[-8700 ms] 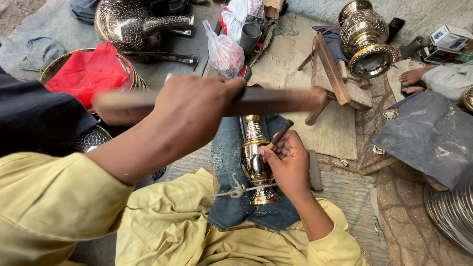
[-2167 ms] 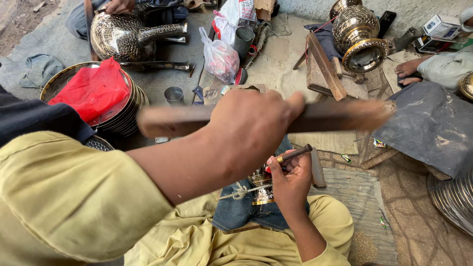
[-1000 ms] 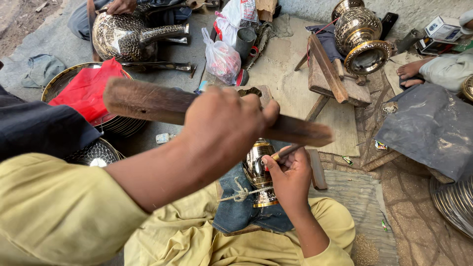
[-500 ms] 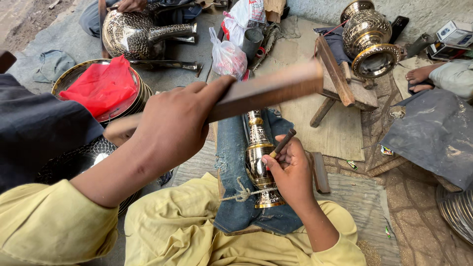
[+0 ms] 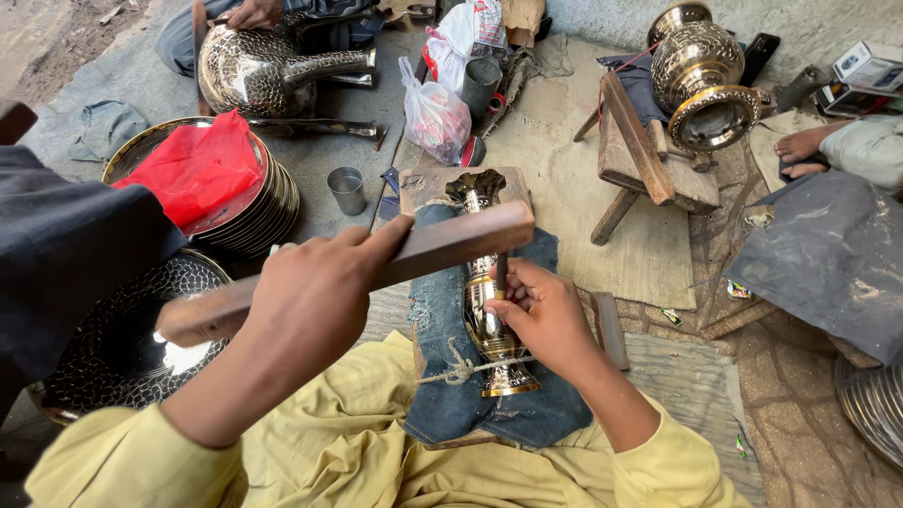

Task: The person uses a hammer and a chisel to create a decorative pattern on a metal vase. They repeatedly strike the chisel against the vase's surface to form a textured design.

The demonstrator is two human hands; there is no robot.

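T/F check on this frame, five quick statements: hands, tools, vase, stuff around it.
1. The left hand grips a flat wooden bat. True.
2. The right hand holds a thin metal punch upright against the brass vase. True.
3. The vase stands upright on the floor. False: it lies on its side on a denim pad, tied down with string.
4. The red cloth lies on a wooden stool. False: it rests on a stack of metal trays.
5. A small metal cup stands on the ground beside the trays. True.
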